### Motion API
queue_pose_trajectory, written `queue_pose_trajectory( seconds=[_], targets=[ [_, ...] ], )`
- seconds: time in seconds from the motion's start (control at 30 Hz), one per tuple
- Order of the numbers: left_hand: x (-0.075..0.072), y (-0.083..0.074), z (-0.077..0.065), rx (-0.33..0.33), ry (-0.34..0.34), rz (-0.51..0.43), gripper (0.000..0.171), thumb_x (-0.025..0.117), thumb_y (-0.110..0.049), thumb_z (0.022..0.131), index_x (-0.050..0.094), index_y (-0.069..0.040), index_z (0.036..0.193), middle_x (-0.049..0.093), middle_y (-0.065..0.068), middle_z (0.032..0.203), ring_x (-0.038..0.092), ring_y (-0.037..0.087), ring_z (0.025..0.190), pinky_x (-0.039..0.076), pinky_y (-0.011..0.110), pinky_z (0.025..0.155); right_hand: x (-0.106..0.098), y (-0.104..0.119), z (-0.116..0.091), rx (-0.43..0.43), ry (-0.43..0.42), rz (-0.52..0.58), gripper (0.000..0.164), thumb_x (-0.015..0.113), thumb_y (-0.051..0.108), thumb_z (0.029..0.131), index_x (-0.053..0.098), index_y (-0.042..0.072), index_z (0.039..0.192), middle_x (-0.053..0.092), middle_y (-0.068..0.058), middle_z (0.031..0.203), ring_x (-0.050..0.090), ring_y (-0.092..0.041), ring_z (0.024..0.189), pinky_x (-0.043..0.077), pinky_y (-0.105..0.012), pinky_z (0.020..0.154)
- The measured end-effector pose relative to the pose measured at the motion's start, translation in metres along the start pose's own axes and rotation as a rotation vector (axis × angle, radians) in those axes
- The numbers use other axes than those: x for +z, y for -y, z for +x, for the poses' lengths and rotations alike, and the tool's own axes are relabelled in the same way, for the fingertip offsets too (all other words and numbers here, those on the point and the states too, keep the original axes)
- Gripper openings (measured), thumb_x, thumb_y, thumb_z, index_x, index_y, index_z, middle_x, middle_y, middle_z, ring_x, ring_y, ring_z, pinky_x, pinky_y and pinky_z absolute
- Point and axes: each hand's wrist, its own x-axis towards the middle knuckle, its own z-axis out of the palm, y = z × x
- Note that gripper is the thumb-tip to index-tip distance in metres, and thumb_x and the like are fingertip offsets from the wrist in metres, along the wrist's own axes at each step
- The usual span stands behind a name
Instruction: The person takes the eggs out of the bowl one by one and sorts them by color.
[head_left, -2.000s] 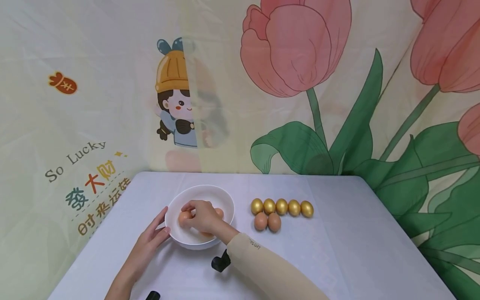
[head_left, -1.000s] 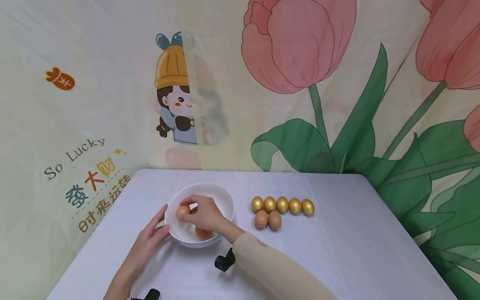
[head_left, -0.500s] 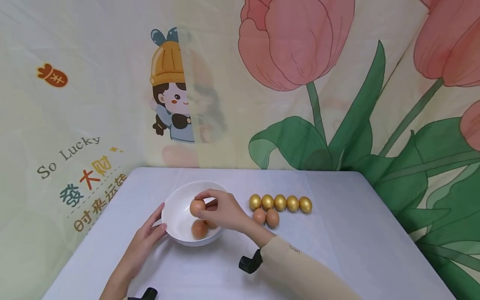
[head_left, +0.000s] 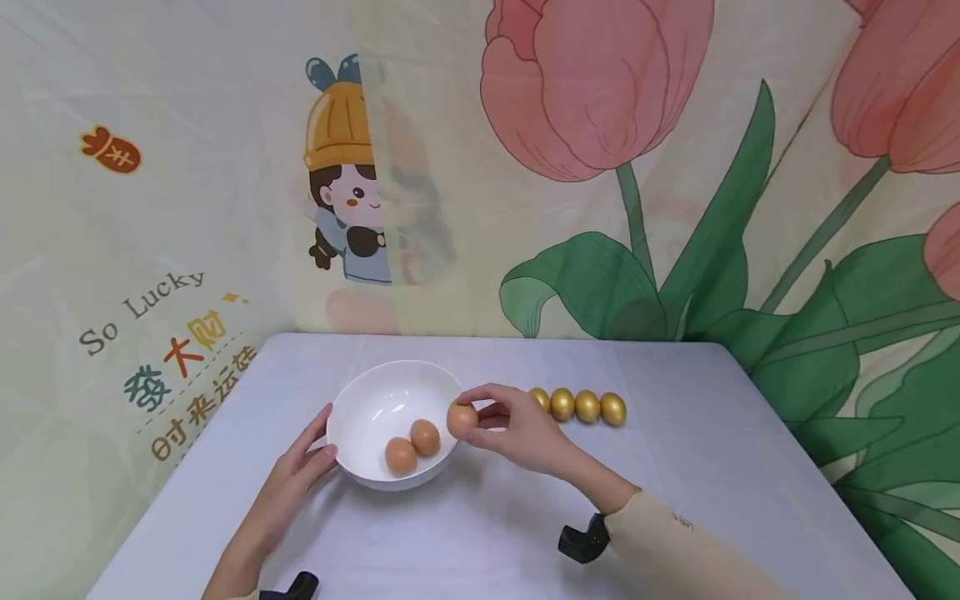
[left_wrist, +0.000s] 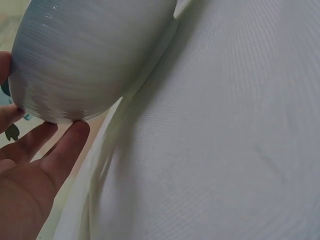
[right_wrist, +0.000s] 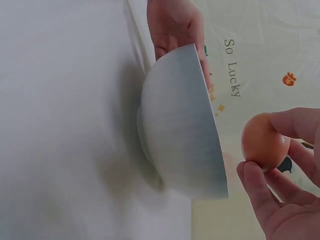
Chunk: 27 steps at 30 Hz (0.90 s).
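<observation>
My right hand (head_left: 531, 435) pinches a brown egg (head_left: 462, 421) between thumb and fingertips, just beyond the right rim of the white bowl (head_left: 360, 417). In the right wrist view, the held egg (right_wrist: 265, 141) is up level with the bowl's rim. Inside the bowl lie two more brown eggs, one (head_left: 401, 457) nearer the front and another (head_left: 425, 437) touching it. With its fingers fairly straight, my left hand (head_left: 296, 471) rests against the bowl's left side. Its fingertips (left_wrist: 79, 129) press on the outer wall in the left wrist view.
A row of golden eggs (head_left: 587, 407) stands right of the bowl, its left end partly behind my right hand. The white-covered table (head_left: 712, 467) ends at a printed backdrop (head_left: 435, 317). Black wrist mounts (head_left: 585, 540) hang at both wrists.
My right hand has lifted a brown egg from the bowl and carried it right, past the rim. The hand now covers the two brown eggs on the table. My left hand stays on the bowl.
</observation>
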Motion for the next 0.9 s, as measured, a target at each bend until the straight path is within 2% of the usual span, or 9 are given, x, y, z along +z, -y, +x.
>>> queue_pose_trajectory(
  seconds=[0.1,0.27,0.33,0.43,0.5,0.57,0.67,0.73,0.9],
  targets=[
    [0.001,-0.001,0.001,0.003,0.004,0.005,0.071,0.055,-0.044,0.111,0.022,-0.028,0.172,0.026,0.014,0.175,0.054,-0.012,0.123,0.046,0.011,0.099,-0.015,-0.005,-0.013,0.009,-0.007,0.029,0.041,0.083,0.018,0.093,0.071,0.020,0.132,0.071,-0.004,0.128,0.074,-0.024,0.107,0.062,-0.031,0.090],
    [0.001,-0.003,-0.001,-0.002,0.004,0.021,0.070,0.054,-0.042,0.112,0.021,-0.027,0.172,0.025,0.015,0.175,0.054,0.024,0.142,0.047,0.012,0.099,-0.036,-0.012,-0.030,-0.008,-0.012,0.047,0.046,0.082,0.009,0.093,0.069,0.013,0.137,0.070,-0.011,0.132,0.074,-0.028,0.109,0.062,-0.036,0.092],
    [0.001,-0.003,-0.002,-0.002,0.000,0.025,0.070,0.053,-0.041,0.112,0.021,-0.027,0.172,0.025,0.015,0.175,0.054,0.023,0.142,0.047,0.012,0.099,-0.044,-0.016,-0.037,-0.033,-0.021,0.031,0.047,0.083,0.009,0.093,0.068,0.011,0.138,0.069,-0.012,0.133,0.073,-0.028,0.110,0.061,-0.039,0.095],
    [0.001,-0.003,-0.002,-0.002,-0.001,0.020,0.070,0.054,-0.041,0.112,0.021,-0.027,0.172,0.025,0.014,0.175,0.056,0.003,0.133,0.047,0.012,0.099,-0.055,-0.023,-0.048,-0.061,-0.042,-0.024,0.050,0.085,0.012,0.092,0.068,0.010,0.139,0.068,-0.010,0.130,0.073,-0.026,0.111,0.061,-0.038,0.097],
    [0.002,-0.003,-0.001,0.000,-0.003,0.013,0.070,0.054,-0.041,0.112,0.022,-0.027,0.172,0.025,0.013,0.175,0.055,-0.004,0.130,0.047,0.012,0.099,-0.062,-0.028,-0.055,-0.075,-0.055,-0.066,0.051,0.086,0.015,0.092,0.068,0.011,0.139,0.068,-0.008,0.128,0.072,-0.025,0.112,0.061,-0.038,0.097],
    [0.002,-0.003,-0.001,-0.002,-0.002,0.009,0.070,0.054,-0.042,0.111,0.021,-0.027,0.172,0.025,0.013,0.175,0.056,0.004,0.134,0.047,0.012,0.099,-0.069,-0.034,-0.062,-0.084,-0.058,-0.098,0.050,0.086,0.016,0.092,0.068,0.012,0.139,0.067,-0.007,0.128,0.072,-0.025,0.112,0.061,-0.039,0.096],
    [0.003,-0.004,-0.001,-0.003,-0.001,0.013,0.070,0.053,-0.041,0.112,0.020,-0.026,0.172,0.024,0.014,0.175,0.052,0.027,0.144,0.047,0.012,0.099,-0.077,-0.042,-0.071,-0.082,-0.065,-0.118,0.050,0.085,0.018,0.092,0.068,0.012,0.139,0.066,-0.008,0.131,0.072,-0.025,0.112,0.061,-0.041,0.096],
    [0.003,-0.005,-0.001,-0.007,0.001,0.013,0.071,0.053,-0.041,0.112,0.020,-0.026,0.172,0.023,0.014,0.176,0.047,0.037,0.148,0.047,0.011,0.099,-0.081,-0.047,-0.075,-0.079,-0.068,-0.126,0.049,0.085,0.016,0.093,0.068,0.009,0.139,0.066,-0.010,0.133,0.073,-0.025,0.112,0.061,-0.041,0.096],
    [0.002,-0.005,-0.001,-0.006,-0.008,0.014,0.071,0.053,-0.041,0.112,0.020,-0.025,0.172,0.023,0.012,0.176,0.047,0.038,0.147,0.047,0.011,0.098,-0.087,-0.060,-0.079,-0.062,-0.055,-0.140,0.048,0.084,0.010,0.093,0.068,0.006,0.138,0.068,-0.012,0.132,0.072,-0.028,0.112,0.061,-0.045,0.096]
  ],
)
